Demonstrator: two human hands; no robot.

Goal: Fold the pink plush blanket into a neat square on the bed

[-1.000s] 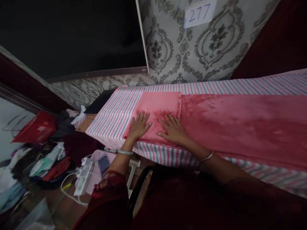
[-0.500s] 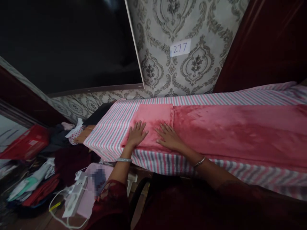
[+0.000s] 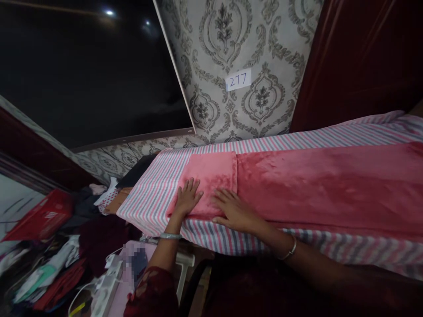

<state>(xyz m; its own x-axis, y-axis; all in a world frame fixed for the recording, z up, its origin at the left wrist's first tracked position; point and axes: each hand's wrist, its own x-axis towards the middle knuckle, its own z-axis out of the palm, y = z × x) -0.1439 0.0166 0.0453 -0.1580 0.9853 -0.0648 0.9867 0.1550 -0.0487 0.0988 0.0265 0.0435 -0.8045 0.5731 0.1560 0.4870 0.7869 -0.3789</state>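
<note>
Resting on the folded end of the pink cloth (image 3: 211,165) — left hand (image 3: 187,200), right hand (image 3: 236,213), both released — a striped cover (image 3: 153,182) beneath it.

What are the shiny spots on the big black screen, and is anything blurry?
Head view, top left: the black screen has two bright glare spots, probably reflected light; head view, lower left: the clothes look soft and smeared; head view, middle: the right hand on the pink cloth looks slightly blurred, while the paper marked 277 is readable.
</note>
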